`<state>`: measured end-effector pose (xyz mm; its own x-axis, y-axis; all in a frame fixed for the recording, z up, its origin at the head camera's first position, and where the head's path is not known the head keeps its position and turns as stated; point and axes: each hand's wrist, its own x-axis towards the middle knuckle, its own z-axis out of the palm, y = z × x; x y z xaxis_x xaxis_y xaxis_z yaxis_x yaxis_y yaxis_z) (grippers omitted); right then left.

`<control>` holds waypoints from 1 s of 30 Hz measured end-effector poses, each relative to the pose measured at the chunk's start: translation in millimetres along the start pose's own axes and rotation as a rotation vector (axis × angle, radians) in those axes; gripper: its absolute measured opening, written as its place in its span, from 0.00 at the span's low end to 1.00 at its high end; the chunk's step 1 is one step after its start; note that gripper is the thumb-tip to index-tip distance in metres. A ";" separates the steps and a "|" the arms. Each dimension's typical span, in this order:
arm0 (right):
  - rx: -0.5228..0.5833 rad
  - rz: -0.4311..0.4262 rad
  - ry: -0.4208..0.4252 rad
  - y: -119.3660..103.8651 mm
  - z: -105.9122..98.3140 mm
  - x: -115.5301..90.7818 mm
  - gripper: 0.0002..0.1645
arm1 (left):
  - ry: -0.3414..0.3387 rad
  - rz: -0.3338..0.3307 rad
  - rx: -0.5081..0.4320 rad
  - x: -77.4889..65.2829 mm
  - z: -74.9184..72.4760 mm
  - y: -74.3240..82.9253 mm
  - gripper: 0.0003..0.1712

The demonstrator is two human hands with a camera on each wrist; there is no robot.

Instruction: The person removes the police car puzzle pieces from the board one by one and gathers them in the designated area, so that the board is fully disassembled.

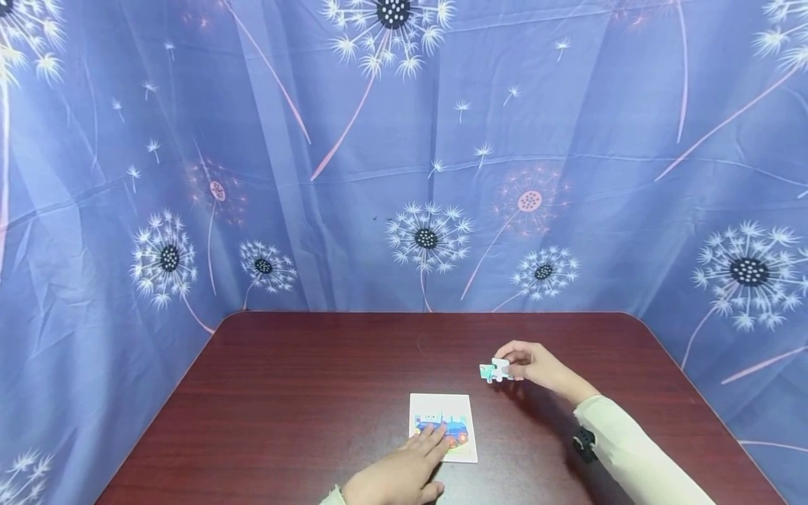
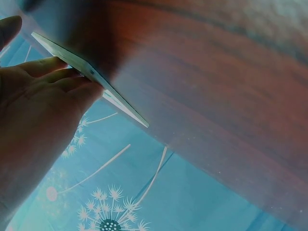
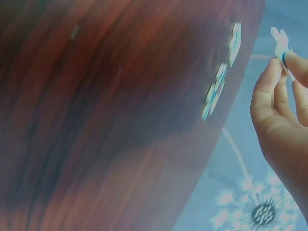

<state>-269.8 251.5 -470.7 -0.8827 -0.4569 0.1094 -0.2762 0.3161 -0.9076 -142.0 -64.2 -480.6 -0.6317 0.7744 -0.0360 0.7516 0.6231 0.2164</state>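
Note:
In the head view a white card [image 1: 440,403] with a printed blue tractor lies on the table. My left hand [image 1: 404,468] rests on its lower left part with fingers extended, hiding some of the picture. The left wrist view shows the card [image 2: 127,107] edge-on against those fingers. Farther back and to the right, my right hand [image 1: 529,363] pinches a white jigsaw puzzle piece [image 1: 501,369] between thumb and fingers, raised off the table. Other puzzle pieces [image 3: 216,91] lie on the tabletop beneath it, one a teal-and-white piece [image 1: 486,372] just left of the held piece.
The dark red wood-grain table [image 1: 303,393] has rounded far corners. A blue curtain [image 1: 353,231] printed with dandelions hangs behind it and along both sides. A black wrist-worn device [image 1: 585,444] sits at the right sleeve [image 1: 631,442].

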 end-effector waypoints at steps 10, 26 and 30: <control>-0.043 0.144 0.065 14.6 -32.8 -16.2 0.17 | 0.020 0.020 0.031 0.1 0.3 -0.8 0.36; -0.052 0.231 0.078 41.0 -54.8 -34.4 0.19 | -0.037 0.017 0.014 0.5 1.4 -2.6 0.37; -0.085 0.215 0.088 43.8 -55.4 -33.9 0.18 | -0.023 0.017 0.035 0.4 0.7 -1.5 0.37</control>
<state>-273.0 326.9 -491.8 -0.9533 -0.2987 -0.0447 -0.1057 0.4685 -0.8771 -143.2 -64.8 -481.6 -0.6148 0.7868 -0.0549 0.7685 0.6133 0.1826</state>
